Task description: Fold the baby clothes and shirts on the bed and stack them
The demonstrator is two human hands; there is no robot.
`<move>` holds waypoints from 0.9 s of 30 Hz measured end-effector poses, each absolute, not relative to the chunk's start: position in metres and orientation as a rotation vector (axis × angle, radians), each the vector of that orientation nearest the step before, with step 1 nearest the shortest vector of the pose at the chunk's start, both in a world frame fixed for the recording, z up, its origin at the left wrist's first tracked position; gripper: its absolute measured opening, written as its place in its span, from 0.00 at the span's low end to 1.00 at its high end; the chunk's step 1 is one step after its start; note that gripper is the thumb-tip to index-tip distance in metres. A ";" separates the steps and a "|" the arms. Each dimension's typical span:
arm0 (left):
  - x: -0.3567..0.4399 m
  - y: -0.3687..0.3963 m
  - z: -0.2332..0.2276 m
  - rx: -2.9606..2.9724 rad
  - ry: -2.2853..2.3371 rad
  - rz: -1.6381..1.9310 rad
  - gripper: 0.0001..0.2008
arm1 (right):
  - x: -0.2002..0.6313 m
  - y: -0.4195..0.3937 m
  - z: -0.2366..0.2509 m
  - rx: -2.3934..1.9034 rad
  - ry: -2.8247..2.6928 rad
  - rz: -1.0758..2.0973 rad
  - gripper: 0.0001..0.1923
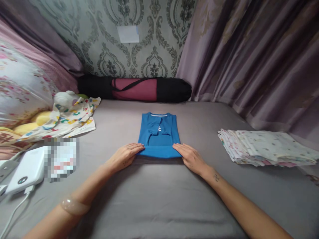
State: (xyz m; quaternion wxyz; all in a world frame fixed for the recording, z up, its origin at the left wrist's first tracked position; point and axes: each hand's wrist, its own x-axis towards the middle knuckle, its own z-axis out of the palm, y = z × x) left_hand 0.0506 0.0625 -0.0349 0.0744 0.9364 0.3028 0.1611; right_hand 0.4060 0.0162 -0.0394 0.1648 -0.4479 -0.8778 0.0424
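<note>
A blue T-shirt (159,129) lies on the bed with its sides and sleeves folded inward, its neckline pointing away from me. A strip of its near end is turned up. My left hand (127,153) holds the left corner of that turned-up strip, fingers on top and thumb hidden. At the opposite corner my right hand (190,156) grips the cloth in the same way. A small white mark shows between the folded sleeves. A pale bangle (74,206) circles my left wrist.
Folded patterned cloths (269,147) are stacked at the right. To the left lie a white power bank (27,169) with a cable, a blurred-out packet (62,160) and a patterned cloth (72,121). A long black and maroon bag (136,89) rests against the wall.
</note>
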 end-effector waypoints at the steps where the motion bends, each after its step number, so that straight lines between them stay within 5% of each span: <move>1: 0.049 0.064 -0.033 2.796 0.887 0.494 0.26 | 0.406 0.016 -0.035 -1.282 -2.508 0.120 0.38; 15: 0.032 0.009 0.020 2.475 0.932 0.376 0.20 | 0.410 -0.042 0.026 -1.183 -2.570 0.475 0.37; 22: 0.071 0.019 0.035 1.791 1.203 0.765 0.12 | 0.413 -0.011 -0.007 -1.384 -2.063 0.791 0.15; 27: 0.102 0.063 0.007 1.513 1.427 1.044 0.09 | 0.391 0.045 -0.034 -1.548 -1.674 0.659 0.18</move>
